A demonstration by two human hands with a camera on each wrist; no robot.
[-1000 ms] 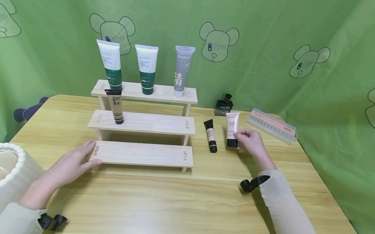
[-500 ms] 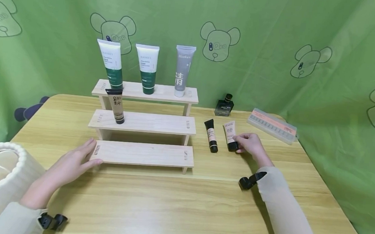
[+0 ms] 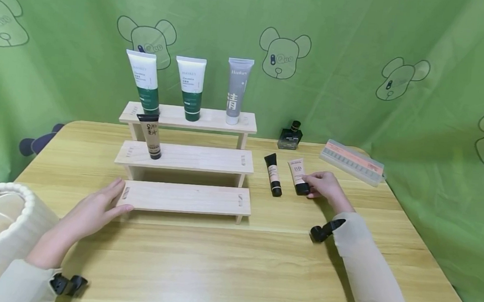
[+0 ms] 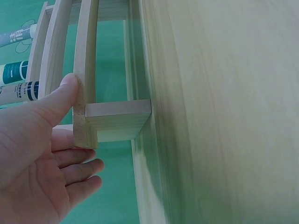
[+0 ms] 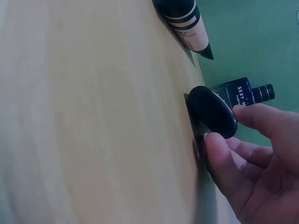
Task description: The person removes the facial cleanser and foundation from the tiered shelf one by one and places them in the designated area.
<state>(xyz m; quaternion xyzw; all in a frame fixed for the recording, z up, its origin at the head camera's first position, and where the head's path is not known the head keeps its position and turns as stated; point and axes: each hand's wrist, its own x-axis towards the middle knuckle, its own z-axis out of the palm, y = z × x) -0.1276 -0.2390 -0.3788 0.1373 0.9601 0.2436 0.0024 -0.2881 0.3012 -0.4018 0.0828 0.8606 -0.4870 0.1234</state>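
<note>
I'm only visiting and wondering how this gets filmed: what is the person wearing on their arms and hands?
Both hands, left hand and right hand, are bare: no gloves, and no rings that I can make out. Each arm is in a long, plain, pale beige sleeve reaching the wrist. A small black clip-like device sits at each cuff.

- BB tube [image 3: 299,174], lying on the table: "BB" printed on its beige body.
- Black bottle [image 5: 243,92]: white "SEXY" legible in the right wrist view; the rest of that label is hidden.
- Grey tube [image 3: 237,90], top shelf: "Hankey" near its upper end, a large white character "清" below.
- Two green-and-white tubes [image 3: 143,82]: print too small to read.
</note>
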